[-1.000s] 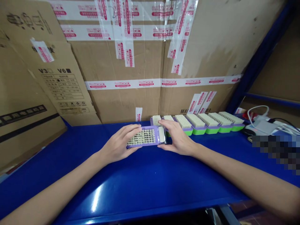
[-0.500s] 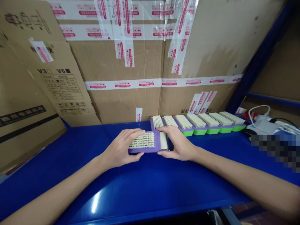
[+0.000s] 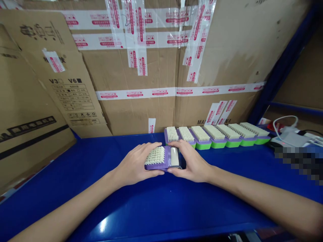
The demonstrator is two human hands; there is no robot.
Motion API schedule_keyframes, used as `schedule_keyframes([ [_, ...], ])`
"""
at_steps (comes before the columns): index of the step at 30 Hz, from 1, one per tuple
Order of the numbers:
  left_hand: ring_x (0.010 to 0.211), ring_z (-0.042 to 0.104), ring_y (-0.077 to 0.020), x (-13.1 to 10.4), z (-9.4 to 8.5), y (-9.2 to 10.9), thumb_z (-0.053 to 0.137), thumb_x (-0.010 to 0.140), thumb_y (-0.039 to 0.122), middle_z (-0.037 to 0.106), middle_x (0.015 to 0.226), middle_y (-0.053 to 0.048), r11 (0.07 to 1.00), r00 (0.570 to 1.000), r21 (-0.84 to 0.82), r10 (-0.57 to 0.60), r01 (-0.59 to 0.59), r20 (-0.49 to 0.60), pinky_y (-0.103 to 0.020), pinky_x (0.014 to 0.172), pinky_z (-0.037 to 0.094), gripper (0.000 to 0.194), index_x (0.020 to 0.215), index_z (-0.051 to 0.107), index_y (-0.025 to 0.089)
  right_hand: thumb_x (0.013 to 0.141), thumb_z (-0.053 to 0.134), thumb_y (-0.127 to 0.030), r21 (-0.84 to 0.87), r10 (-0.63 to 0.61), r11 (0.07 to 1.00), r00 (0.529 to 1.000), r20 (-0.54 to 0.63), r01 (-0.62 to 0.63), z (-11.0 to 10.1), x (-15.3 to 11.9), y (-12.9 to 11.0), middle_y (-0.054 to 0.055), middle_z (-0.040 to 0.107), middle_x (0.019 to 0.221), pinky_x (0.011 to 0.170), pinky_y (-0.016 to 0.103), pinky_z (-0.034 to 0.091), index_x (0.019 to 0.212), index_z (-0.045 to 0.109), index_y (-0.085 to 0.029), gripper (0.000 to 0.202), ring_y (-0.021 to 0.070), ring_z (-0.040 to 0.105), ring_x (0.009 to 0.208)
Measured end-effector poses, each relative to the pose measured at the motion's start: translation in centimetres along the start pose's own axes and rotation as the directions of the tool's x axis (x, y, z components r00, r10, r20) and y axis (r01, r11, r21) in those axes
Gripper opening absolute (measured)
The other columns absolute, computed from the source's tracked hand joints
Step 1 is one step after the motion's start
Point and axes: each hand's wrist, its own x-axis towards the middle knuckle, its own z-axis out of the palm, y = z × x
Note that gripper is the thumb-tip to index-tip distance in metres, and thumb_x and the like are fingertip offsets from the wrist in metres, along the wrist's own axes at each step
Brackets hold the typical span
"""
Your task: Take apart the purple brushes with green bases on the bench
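Between my two hands is a purple scrub brush (image 3: 155, 158), its cream bristles facing up. My left hand (image 3: 133, 164) wraps around its left end, thumb along the near side. My right hand (image 3: 193, 159) pinches a dark-edged part with a smooth cream face (image 3: 174, 157), which meets the brush's right end. Whether that part is joined to the brush or separate, I cannot tell. The brush's underside is hidden. Just behind my right hand begins a row of several green-and-purple brushes (image 3: 203, 143), bristles up.
The blue tabletop (image 3: 161, 205) runs under my arms. Taped cardboard (image 3: 136, 114) walls off the back, with a printed carton (image 3: 73, 87) at left. A white device with cables (image 3: 289, 136) and a pixelated patch are at right, near a blue post (image 3: 280, 50).
My left hand has shifted right, nearer my right hand. The brush is tilted differently and less of its bristled face shows. The whole view has moved slightly.
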Motion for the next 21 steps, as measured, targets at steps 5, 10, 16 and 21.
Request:
schedule_keyframes([
  [5,0.133,0.068,-0.0383,0.02,-0.53,0.43,0.077,0.088,0.069,0.066,0.150,-0.014,0.995,0.994,-0.051,-0.078,0.082,0.079,-0.060,0.111,0.057,0.090,0.158,0.039,0.028,0.095,0.076,-0.057,0.058,0.009,0.998,1.000,-0.002,-0.009,0.05,-0.07,0.10,0.017,0.063,0.137,0.101,0.054,0.056,0.150,0.043,-0.024,0.072,0.0341,0.065,0.122],
  [10,0.130,0.070,-0.0363,0.23,-0.81,0.64,0.078,0.089,0.066,0.067,0.149,-0.014,0.983,0.987,-0.114,-0.135,0.145,0.090,-0.054,0.105,0.062,0.081,0.152,0.047,0.025,0.096,0.075,-0.055,0.089,0.071,0.993,0.997,0.014,-0.072,0.07,-0.02,0.01,0.015,0.064,0.137,0.102,0.054,0.056,0.148,0.046,-0.026,0.067,0.0341,0.065,0.123],
  [16,0.119,0.074,-0.0325,0.21,-0.76,0.21,0.077,0.091,0.065,0.071,0.139,-0.012,0.977,0.987,-0.165,-0.121,0.138,0.108,-0.049,0.098,0.064,0.072,0.145,0.051,0.025,0.098,0.073,-0.056,0.141,0.099,0.985,0.995,0.026,-0.101,0.07,0.00,0.04,0.015,0.065,0.134,0.102,0.054,0.056,0.146,0.049,-0.026,0.061,0.0334,0.067,0.122],
  [21,0.116,0.075,-0.0331,0.00,-0.59,-0.24,0.074,0.093,0.065,0.072,0.134,-0.014,0.984,0.997,-0.169,-0.053,0.062,0.060,-0.049,0.095,0.064,0.071,0.144,0.052,0.022,0.099,0.073,-0.057,0.147,0.086,0.985,0.996,0.022,-0.088,-0.13,0.20,-0.17,0.014,0.067,0.130,0.101,0.053,0.057,0.145,0.051,-0.025,0.060,0.0321,0.067,0.119],
])
